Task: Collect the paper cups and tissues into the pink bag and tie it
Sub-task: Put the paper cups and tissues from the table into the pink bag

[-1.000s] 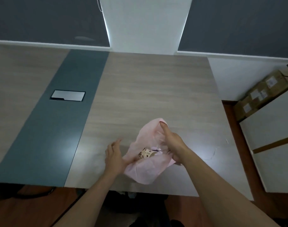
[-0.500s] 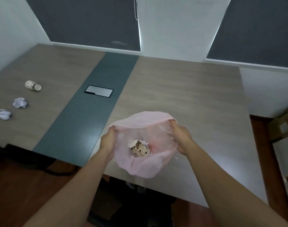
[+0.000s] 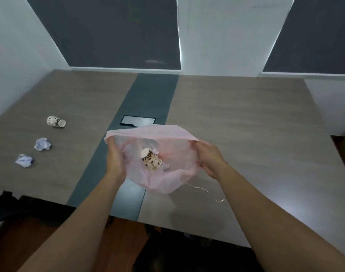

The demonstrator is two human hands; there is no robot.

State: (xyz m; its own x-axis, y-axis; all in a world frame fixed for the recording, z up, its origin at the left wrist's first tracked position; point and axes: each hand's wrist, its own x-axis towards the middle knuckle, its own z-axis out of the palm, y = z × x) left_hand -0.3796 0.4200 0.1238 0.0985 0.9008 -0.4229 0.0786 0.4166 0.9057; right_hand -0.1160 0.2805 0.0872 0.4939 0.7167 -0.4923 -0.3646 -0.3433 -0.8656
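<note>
The pink bag (image 3: 163, 179) is held wide open above the table's near edge. My left hand (image 3: 114, 161) grips its left rim and my right hand (image 3: 211, 158) grips its right rim. Inside lies a brown-spotted paper cup (image 3: 151, 160) on its side. Far to the left on the table lies a second spotted paper cup (image 3: 55, 121), also on its side. Two crumpled tissues sit nearer me on that side, one (image 3: 42, 144) behind the other (image 3: 24, 160).
The wooden table (image 3: 236, 124) has a dark grey centre strip with a closed cable hatch (image 3: 137, 121) just behind the bag. A thin pale string (image 3: 204, 190) trails on the table by the bag. Walls stand behind and to the left.
Both hands took the bag's rim and pulled its mouth wide open, lifting it. The view swung left, bringing the second cup and the tissues into sight.
</note>
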